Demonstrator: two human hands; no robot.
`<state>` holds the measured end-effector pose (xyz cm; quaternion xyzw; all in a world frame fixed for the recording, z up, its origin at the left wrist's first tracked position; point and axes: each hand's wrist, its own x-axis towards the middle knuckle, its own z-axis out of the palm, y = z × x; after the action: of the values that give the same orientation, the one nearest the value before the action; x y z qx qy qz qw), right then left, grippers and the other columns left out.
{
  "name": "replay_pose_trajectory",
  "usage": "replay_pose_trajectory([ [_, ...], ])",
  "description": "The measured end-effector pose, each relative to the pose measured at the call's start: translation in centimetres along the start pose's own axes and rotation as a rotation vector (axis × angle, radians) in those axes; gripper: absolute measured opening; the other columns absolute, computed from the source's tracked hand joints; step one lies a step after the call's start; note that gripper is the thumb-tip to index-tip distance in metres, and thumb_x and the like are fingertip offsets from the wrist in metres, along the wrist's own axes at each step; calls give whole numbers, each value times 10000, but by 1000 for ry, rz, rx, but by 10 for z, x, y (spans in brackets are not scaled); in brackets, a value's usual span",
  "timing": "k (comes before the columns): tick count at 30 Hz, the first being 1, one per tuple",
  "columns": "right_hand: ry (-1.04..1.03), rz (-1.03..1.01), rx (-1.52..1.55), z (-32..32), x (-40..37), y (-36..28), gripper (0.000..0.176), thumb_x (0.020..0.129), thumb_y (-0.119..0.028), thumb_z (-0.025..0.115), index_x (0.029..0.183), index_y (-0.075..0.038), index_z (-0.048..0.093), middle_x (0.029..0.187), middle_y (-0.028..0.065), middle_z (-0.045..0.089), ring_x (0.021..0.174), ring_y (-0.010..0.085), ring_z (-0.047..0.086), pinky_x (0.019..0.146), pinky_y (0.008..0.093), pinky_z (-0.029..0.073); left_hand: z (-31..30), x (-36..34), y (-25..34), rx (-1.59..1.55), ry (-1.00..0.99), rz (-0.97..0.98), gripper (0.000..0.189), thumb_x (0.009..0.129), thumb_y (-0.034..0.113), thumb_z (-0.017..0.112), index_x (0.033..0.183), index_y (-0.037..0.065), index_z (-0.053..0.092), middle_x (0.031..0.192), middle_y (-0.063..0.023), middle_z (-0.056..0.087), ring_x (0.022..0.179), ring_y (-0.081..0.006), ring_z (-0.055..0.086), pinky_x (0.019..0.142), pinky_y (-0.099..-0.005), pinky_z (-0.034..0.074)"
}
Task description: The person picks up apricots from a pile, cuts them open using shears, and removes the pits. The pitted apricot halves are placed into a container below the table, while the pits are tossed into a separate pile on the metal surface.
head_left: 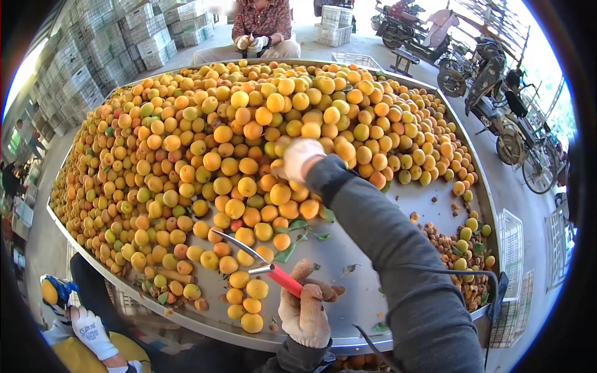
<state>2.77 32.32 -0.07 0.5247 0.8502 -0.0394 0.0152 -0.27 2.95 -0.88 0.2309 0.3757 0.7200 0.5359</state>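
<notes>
My left hand (305,314), in a stained work glove, is closed around the red handle of a curved knife (285,280). Its thin blade points up and to the left, over the near apricots. My right arm stretches across the metal table (354,273). At its end my right hand (300,158), also gloved, reaches into the heap of apricots (249,166); motion smears its fingers. Green leaves (298,239) lie between the heap and the knife hand.
Apricot halves and pits (444,245) are piled at the table's right edge. Plastic crates (511,248) stand beyond that edge, and more are stacked at the back left. Across the table sits a person (264,31); another person's gloved hand (90,329) shows at lower left.
</notes>
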Motion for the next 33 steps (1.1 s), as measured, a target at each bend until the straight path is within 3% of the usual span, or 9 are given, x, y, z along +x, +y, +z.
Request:
replay_pose_trajectory([
  [7,-618,30,60,-31,-108,38,561,856,-609,534,928,-88,731,993,140,700,965,321,646,867,400,488,2,0,-14,10,-30,31,410,979,176,474,1293,-79,408,713,-88,555,642,-190,558,675,-410,561],
  [9,-283,-159,22,-19,-91,73,406,901,-473,514,909,-125,722,869,157,687,891,320,653,789,423,511,7,1,-16,-9,-39,27,403,977,166,473,1291,-79,411,718,-89,555,651,-190,559,677,-408,556],
  [12,328,-32,199,-47,-42,79,345,866,-418,580,820,-97,697,784,171,659,766,366,645,675,465,506,13,3,-16,-2,17,-13,397,975,162,473,1283,-82,419,720,-90,555,656,-194,564,684,-415,552],
  [14,458,-64,182,-59,-4,65,335,856,-398,603,970,-91,669,950,194,651,910,362,635,798,469,489,14,6,-18,30,40,-57,410,971,184,485,1277,-82,425,708,-88,552,655,-200,570,692,-431,560],
  [22,411,60,-100,-13,36,27,374,820,-404,656,955,-61,720,1023,144,674,978,288,655,824,407,514,9,14,-18,66,22,-104,415,935,90,437,1306,-93,398,761,-121,604,701,-248,639,742,-392,554],
  [26,115,-4,-47,-8,-17,44,359,822,-449,632,897,-116,744,964,119,696,896,315,674,765,412,522,19,11,-16,74,104,-122,410,933,100,435,1297,-86,407,752,-108,595,654,-219,600,723,-384,554],
  [29,135,-37,20,16,-57,65,351,817,-387,638,980,-83,708,997,151,657,915,335,664,772,433,522,23,7,-19,126,130,-66,376,950,172,448,1269,-25,478,706,-34,553,596,-123,502,559,-247,422],
  [32,-29,-38,60,6,-111,79,406,811,-397,648,1081,-94,662,1066,161,617,970,342,646,803,451,515,19,4,-25,158,99,-51,386,960,197,453,1276,-23,476,692,-26,538,599,-121,499,554,-238,415],
  [33,-98,-2,141,-9,-129,86,411,816,-385,647,1136,-126,648,1111,139,617,1013,347,630,857,450,504,14,3,-26,146,88,-66,425,937,146,477,1289,-84,420,708,-80,579,617,-159,541,659,-351,545],
])
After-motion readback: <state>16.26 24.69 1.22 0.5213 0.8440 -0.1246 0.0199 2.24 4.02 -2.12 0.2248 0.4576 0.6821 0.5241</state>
